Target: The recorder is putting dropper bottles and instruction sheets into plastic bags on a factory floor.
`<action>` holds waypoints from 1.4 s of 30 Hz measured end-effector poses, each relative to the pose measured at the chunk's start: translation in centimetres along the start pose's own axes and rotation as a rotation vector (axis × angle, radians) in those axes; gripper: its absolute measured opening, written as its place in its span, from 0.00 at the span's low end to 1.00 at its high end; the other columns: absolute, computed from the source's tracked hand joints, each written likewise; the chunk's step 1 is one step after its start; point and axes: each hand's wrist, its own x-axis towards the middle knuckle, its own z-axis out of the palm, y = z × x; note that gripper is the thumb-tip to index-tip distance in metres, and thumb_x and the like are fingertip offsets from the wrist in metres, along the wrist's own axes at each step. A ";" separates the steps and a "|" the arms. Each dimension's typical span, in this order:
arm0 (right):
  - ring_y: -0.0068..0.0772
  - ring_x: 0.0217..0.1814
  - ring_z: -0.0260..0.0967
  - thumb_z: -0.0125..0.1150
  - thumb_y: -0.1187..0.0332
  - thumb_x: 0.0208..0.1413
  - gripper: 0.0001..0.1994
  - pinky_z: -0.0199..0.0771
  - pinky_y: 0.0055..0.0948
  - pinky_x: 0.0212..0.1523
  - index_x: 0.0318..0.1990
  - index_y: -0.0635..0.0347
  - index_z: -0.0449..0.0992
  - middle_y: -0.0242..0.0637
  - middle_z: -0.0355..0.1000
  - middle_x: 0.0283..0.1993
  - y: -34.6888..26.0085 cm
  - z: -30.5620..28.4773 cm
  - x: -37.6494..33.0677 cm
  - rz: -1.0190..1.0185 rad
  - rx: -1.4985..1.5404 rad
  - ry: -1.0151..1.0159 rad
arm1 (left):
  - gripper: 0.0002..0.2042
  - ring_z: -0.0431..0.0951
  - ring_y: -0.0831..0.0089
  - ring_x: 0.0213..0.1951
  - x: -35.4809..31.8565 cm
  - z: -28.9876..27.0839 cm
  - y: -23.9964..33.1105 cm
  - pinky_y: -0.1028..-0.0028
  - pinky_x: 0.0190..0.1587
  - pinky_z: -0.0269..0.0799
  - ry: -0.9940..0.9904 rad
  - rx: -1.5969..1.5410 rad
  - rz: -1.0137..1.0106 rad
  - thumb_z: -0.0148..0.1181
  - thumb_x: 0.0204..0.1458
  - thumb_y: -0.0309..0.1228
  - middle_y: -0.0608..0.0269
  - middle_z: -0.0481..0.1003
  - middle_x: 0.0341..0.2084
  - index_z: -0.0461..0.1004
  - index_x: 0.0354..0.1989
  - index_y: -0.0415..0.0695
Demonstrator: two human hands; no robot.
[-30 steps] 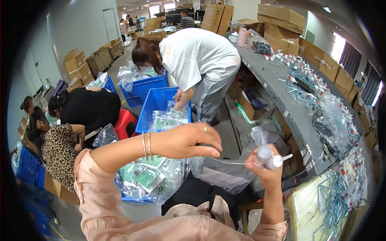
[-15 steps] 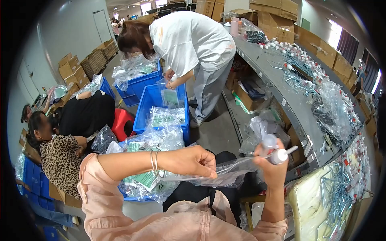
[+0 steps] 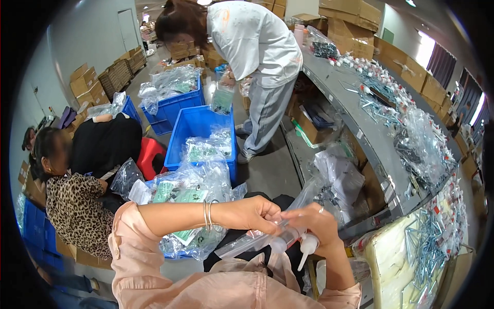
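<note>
Nearest, the right hand (image 3: pixel 319 224) closes its grip around a small white-nozzled bottle (image 3: pixel 303 244), nozzle pointing down; the left hand (image 3: pixel 257 213), bangles at the wrist, pinches the clear plastic bag (image 3: pixel 242 244) beside it, the two hands touching above the lap; just beyond lies a heap of bagged packets (image 3: pixel 193 190) before a blue crate (image 3: pixel 198 126); farther off, a person in white (image 3: pixel 252 41) bends beside the grey desk (image 3: pixel 360 123).
</note>
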 end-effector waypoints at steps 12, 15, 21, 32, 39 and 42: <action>0.38 0.29 0.69 0.63 0.69 0.37 0.15 0.68 0.29 0.26 0.36 0.62 0.72 0.39 0.72 0.34 0.5 2.6 -0.9 -0.170 -0.229 0.114 | 0.08 0.67 0.86 0.22 -0.1 -0.8 -2.5 0.84 0.22 0.61 -0.122 -0.386 0.104 0.54 0.55 0.31 0.71 0.68 0.21 0.65 0.28 0.43; 0.39 0.28 0.71 0.66 0.64 0.40 0.15 0.68 0.30 0.28 0.34 0.61 0.72 0.39 0.73 0.31 0.1 1.6 -2.6 0.017 -0.186 0.065 | 0.09 0.63 0.86 0.18 -0.1 -1.2 -3.0 0.84 0.19 0.56 -0.052 -0.468 0.177 0.56 0.54 0.35 0.70 0.68 0.20 0.67 0.29 0.44; 0.40 0.32 0.71 0.64 0.75 0.34 0.17 0.71 0.33 0.30 0.37 0.62 0.74 0.41 0.73 0.33 -5.0 -3.0 -5.6 0.409 -0.049 -0.259 | 0.10 0.65 0.85 0.18 -1.5 -2.8 -0.8 0.82 0.21 0.60 0.424 0.076 0.361 0.50 0.58 0.31 0.70 0.65 0.15 0.59 0.27 0.44; 0.31 0.30 0.65 0.59 0.72 0.34 0.21 0.66 0.28 0.27 0.42 0.59 0.72 0.33 0.70 0.36 -10.0 -3.3 0.1 0.284 -0.900 -0.374 | 0.11 0.68 0.74 0.15 1.7 3.3 3.4 0.72 0.19 0.61 0.156 0.427 0.429 0.50 0.56 0.32 0.62 0.65 0.11 0.58 0.27 0.41; 0.29 0.31 0.65 0.56 0.71 0.37 0.12 0.66 0.28 0.28 0.34 0.58 0.71 0.32 0.67 0.33 -6.9 0.4 -1.9 0.024 -0.811 -0.491 | 0.10 0.61 0.69 0.17 3.6 4.4 2.0 0.71 0.21 0.58 0.109 0.537 0.773 0.53 0.53 0.29 0.59 0.62 0.15 0.60 0.28 0.40; 0.33 0.35 0.67 0.57 0.71 0.38 0.11 0.69 0.29 0.30 0.34 0.58 0.73 0.34 0.67 0.34 -5.7 1.2 -3.1 -0.037 -0.721 -0.527 | 0.09 0.61 0.66 0.17 3.5 4.8 2.4 0.71 0.21 0.59 0.079 0.556 0.720 0.54 0.53 0.28 0.58 0.62 0.15 0.60 0.28 0.39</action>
